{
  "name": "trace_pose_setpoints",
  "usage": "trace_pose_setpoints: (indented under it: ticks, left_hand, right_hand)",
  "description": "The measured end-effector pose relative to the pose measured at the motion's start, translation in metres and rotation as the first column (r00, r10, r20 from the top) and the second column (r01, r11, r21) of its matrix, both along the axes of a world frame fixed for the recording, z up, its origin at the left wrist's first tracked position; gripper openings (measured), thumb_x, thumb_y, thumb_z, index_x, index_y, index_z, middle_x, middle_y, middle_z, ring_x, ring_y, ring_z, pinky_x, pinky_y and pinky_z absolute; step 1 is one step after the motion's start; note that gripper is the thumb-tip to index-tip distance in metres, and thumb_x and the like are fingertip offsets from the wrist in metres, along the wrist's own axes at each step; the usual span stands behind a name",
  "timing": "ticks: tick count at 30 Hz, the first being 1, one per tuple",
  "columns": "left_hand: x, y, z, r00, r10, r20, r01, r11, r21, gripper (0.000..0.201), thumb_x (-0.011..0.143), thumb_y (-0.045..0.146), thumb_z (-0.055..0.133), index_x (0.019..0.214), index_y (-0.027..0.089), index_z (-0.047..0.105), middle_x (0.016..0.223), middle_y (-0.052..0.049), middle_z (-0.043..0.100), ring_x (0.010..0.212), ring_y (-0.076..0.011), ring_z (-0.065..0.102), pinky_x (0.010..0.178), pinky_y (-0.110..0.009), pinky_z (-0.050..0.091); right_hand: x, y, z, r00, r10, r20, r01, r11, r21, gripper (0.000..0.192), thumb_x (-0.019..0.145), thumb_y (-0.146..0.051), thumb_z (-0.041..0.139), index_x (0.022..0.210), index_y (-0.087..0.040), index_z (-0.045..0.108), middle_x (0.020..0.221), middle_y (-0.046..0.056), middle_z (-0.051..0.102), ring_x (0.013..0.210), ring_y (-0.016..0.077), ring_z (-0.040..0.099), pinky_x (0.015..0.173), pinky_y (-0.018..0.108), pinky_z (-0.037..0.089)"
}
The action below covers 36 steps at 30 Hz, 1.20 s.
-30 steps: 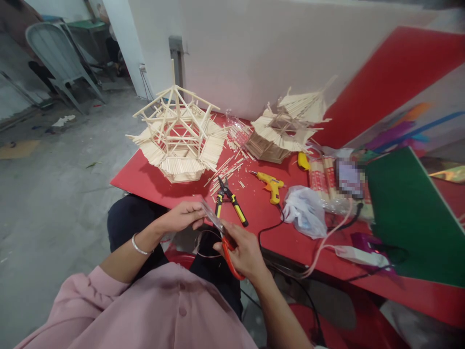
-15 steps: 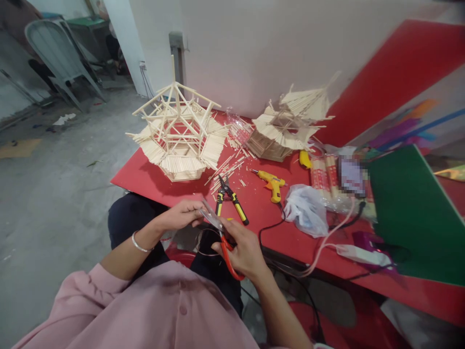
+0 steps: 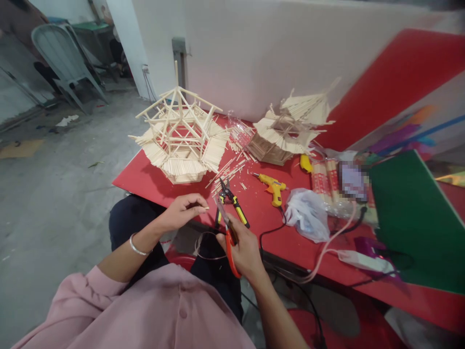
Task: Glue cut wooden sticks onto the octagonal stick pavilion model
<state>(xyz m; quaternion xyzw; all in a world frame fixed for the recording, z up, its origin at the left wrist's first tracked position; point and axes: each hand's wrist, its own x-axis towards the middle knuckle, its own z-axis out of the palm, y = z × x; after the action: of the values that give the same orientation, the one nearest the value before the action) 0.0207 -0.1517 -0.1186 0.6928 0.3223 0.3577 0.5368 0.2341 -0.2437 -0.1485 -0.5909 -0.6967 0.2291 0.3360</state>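
Observation:
My right hand (image 3: 244, 247) grips orange-handled scissors (image 3: 230, 249), their blades pointing up and away over the table's front edge. To its left, my left hand (image 3: 185, 211) pinches a small wooden stick (image 3: 207, 208); only its pale end shows past the fingertips. Scissors and stick are apart. Just beyond the hands lie yellow-and-black cutters (image 3: 238, 211) with their jaws spread. Behind them stands a pavilion model (image 3: 183, 167) built of thin sticks, its upper roof a bare frame. Loose sticks (image 3: 228, 173) lie scattered beside it.
On the red table (image 3: 269, 232) are a yellow glue gun (image 3: 271, 186), a white plastic bag (image 3: 307, 213), packs of sticks (image 3: 320, 180) and a second stick model (image 3: 279, 138). A green board (image 3: 417, 223) is at the right. Cables hang over the front edge. People sit in the background.
The scissors have moved away from my left hand and turned to point more upright. My left hand has shifted slightly right, and the stick's end now shows at its fingertips.

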Motion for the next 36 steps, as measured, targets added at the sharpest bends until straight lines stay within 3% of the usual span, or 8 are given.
trace_pose_setpoints:
  ticks: [2, 5, 9, 11, 20, 24, 30, 36]
  left_hand:
    - [-0.006, 0.003, 0.021, 0.994, 0.101, -0.048, -0.088, 0.971, 0.222, 0.015, 0.092, 0.027, 0.059, 0.087, 0.015, 0.067, 0.086, -0.005, 0.064, 0.08, -0.0136, 0.06, 0.076, -0.027, 0.048]
    - [-0.02, 0.012, 0.067, 0.96, 0.264, -0.092, -0.182, 0.839, 0.512, 0.015, 0.094, 0.021, 0.054, 0.097, 0.017, 0.069, 0.091, -0.007, 0.066, 0.083, -0.0142, 0.061, 0.075, -0.027, 0.048]
    - [-0.037, 0.043, 0.129, 0.877, 0.447, -0.175, -0.144, 0.593, 0.792, 0.017, 0.093, 0.019, 0.054, 0.082, 0.018, 0.068, 0.079, -0.004, 0.07, 0.078, -0.0151, 0.061, 0.078, -0.031, 0.046]
    - [-0.039, 0.064, 0.15, 0.805, 0.52, -0.284, -0.059, 0.548, 0.834, 0.018, 0.089, 0.017, 0.055, 0.078, 0.019, 0.07, 0.077, -0.003, 0.072, 0.075, -0.0153, 0.061, 0.077, -0.032, 0.044]
    - [-0.026, 0.128, 0.177, 0.731, 0.243, -0.638, 0.27, 0.755, 0.597, 0.021, 0.07, 0.007, 0.058, 0.079, 0.016, 0.074, 0.065, -0.001, 0.069, 0.062, -0.0108, 0.057, 0.062, -0.026, 0.037]
    - [-0.026, 0.133, 0.182, 0.716, 0.208, -0.667, 0.239, 0.824, 0.513, 0.02, 0.065, 0.006, 0.06, 0.078, 0.014, 0.073, 0.07, -0.003, 0.072, 0.067, -0.0127, 0.062, 0.063, -0.026, 0.039]
    - [-0.028, 0.138, 0.178, 0.81, 0.038, -0.585, 0.175, 0.936, 0.304, 0.023, 0.068, 0.011, 0.064, 0.09, 0.012, 0.071, 0.077, -0.005, 0.074, 0.072, -0.0155, 0.068, 0.066, -0.026, 0.046]
    - [-0.027, 0.141, 0.18, 0.798, 0.006, -0.603, 0.204, 0.938, 0.281, 0.022, 0.065, 0.01, 0.069, 0.087, 0.012, 0.071, 0.074, -0.005, 0.073, 0.07, -0.0158, 0.067, 0.067, -0.028, 0.046]
  right_hand:
    - [-0.01, 0.002, -0.003, 0.994, -0.04, -0.102, 0.033, 0.997, -0.074, 0.045, 0.091, -0.047, 0.056, 0.127, -0.02, 0.06, 0.087, 0.003, 0.069, 0.072, 0.0164, 0.063, 0.068, 0.027, 0.052]
    - [-0.03, 0.005, -0.008, 0.995, -0.034, -0.098, 0.016, 0.983, -0.183, 0.047, 0.088, -0.048, 0.06, 0.126, -0.021, 0.062, 0.087, 0.002, 0.07, 0.072, 0.0159, 0.064, 0.067, 0.025, 0.05]
    - [-0.052, 0.007, -0.01, 0.995, -0.024, 0.092, 0.047, 0.966, -0.253, 0.053, 0.079, -0.047, 0.069, 0.127, -0.026, 0.063, 0.083, 0.0, 0.07, 0.071, 0.0161, 0.065, 0.064, 0.024, 0.046]
    - [-0.057, 0.008, -0.009, 0.991, -0.022, 0.132, 0.055, 0.966, -0.251, 0.053, 0.079, -0.049, 0.069, 0.126, -0.027, 0.064, 0.084, 0.0, 0.071, 0.074, 0.0167, 0.065, 0.066, 0.024, 0.046]
    - [-0.055, 0.007, -0.007, 0.991, -0.029, 0.133, 0.069, 0.947, -0.314, 0.056, 0.081, -0.053, 0.065, 0.13, -0.026, 0.063, 0.084, 0.0, 0.071, 0.078, 0.0183, 0.067, 0.069, 0.026, 0.048]
    - [-0.052, 0.006, -0.008, 0.991, -0.015, 0.133, 0.059, 0.939, -0.339, 0.06, 0.08, -0.056, 0.064, 0.131, -0.025, 0.062, 0.086, 0.001, 0.071, 0.078, 0.0188, 0.067, 0.071, 0.027, 0.048]
    - [-0.047, 0.007, -0.013, 0.989, -0.012, 0.146, 0.063, 0.934, -0.351, 0.061, 0.08, -0.06, 0.062, 0.13, -0.025, 0.063, 0.084, 0.001, 0.071, 0.078, 0.0192, 0.068, 0.066, 0.027, 0.047]
    - [-0.046, 0.005, -0.011, 0.989, -0.023, 0.147, 0.077, 0.924, -0.374, 0.06, 0.08, -0.058, 0.062, 0.131, -0.026, 0.062, 0.085, 0.001, 0.071, 0.079, 0.0186, 0.068, 0.066, 0.026, 0.046]
